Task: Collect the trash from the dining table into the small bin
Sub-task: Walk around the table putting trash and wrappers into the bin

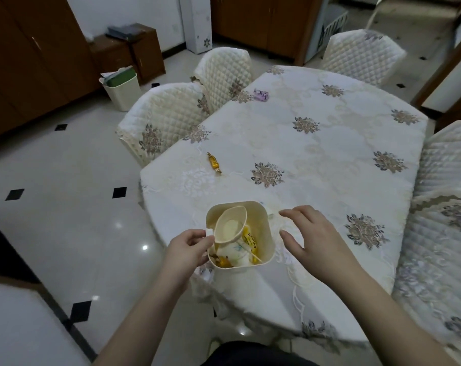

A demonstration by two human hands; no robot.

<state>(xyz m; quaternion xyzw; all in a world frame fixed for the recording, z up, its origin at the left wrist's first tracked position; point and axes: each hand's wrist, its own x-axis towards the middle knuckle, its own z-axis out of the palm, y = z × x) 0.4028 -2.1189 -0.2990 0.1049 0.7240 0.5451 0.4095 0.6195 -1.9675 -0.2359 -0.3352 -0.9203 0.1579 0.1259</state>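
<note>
Trash already fills much of the small bin [261,233], a cream square tub standing on the near edge of the dining table [330,159]: a paper cup [230,225] lies tilted across its mouth, with yellow wrappers [249,240] and crumpled paper beneath. The left hand [189,247] grips the bin at its left rim, fingers curled over a small tab there, probably to steady the light tub so it neither slides nor tips off the table edge while things are dropped in. The right hand [311,239] hovers just beside the bin's right wall, fingers spread and relaxed, holding nothing; it looks free to reach for the next piece. Two pieces remain on the tablecloth: a gold-wrapped candy [214,161] beyond the bin toward the left edge, and a purple wrapper [261,95] well apart near the far left edge. The candy seems the natural next pick, being nearer. Quilted chairs [158,120] ring the table, and a larger waste basket [121,92] stands on the tiled floor by the wooden cabinet [26,62], well apart from the table.
</note>
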